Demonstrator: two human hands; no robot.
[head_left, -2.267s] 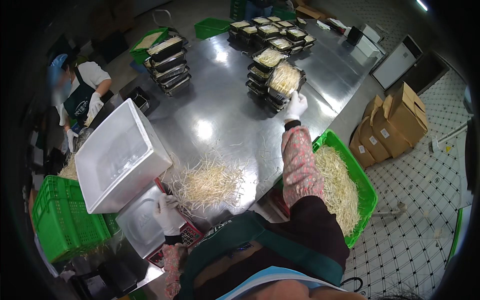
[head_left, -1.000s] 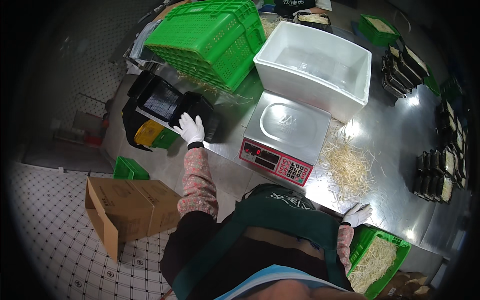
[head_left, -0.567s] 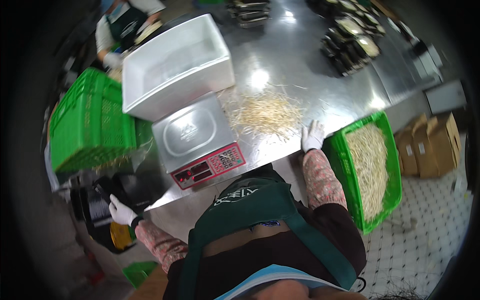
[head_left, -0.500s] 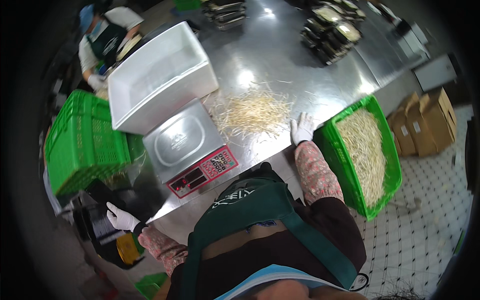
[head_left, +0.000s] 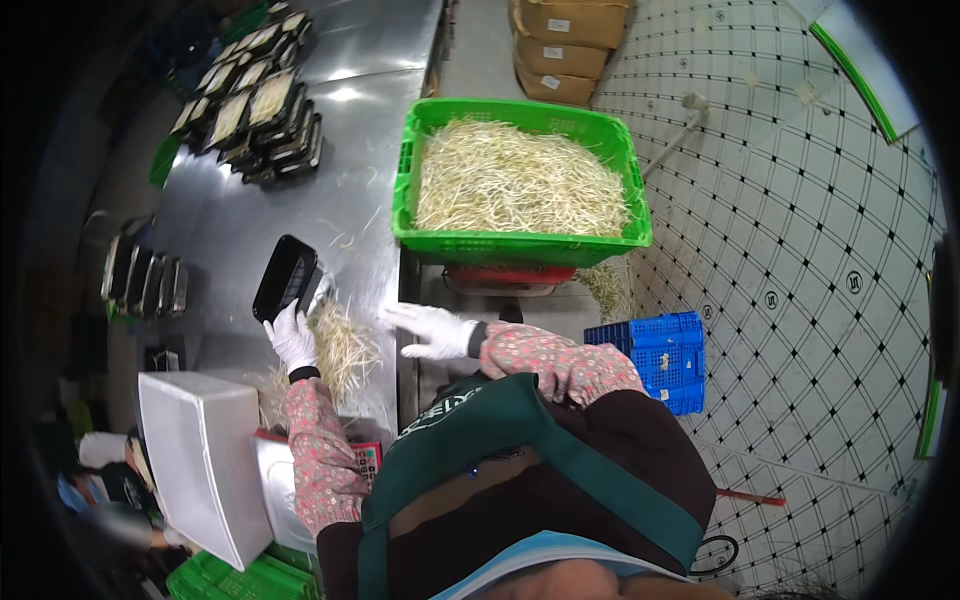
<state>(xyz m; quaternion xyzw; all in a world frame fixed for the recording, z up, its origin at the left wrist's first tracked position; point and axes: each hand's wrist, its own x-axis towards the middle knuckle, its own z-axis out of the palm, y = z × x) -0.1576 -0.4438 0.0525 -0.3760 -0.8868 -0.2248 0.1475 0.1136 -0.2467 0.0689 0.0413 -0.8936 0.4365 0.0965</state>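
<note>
One pale tiled floor with a dark grid (head_left: 780, 240) is filling the right side; a broad, shiny stainless-steel table (head_left: 230, 215) is running up the left, its smooth surface probably offering little friction. A green, rectangular plastic crate (head_left: 525, 242) is standing beside the table edge, holding a heap of pale, stringy sprouts (head_left: 515, 180); judged heavy and stiff. A black, deep-sided rectangular plastic tray (head_left: 285, 275) is showing over the table, just beside a loose pale sprout pile (head_left: 345, 350); cannot tell whether it is touching the steel. The white-gloved left hand (head_left: 292, 340) is pinching its near end; the white-gloved right hand (head_left: 435, 330) is spreading at the table edge, holding nothing. Tray estimate: light, thin-walled, slightly flexible, slippery under gloves; opposite rims should be giving the surest hold. Single strands: likely soft, snapping easily.
</note>
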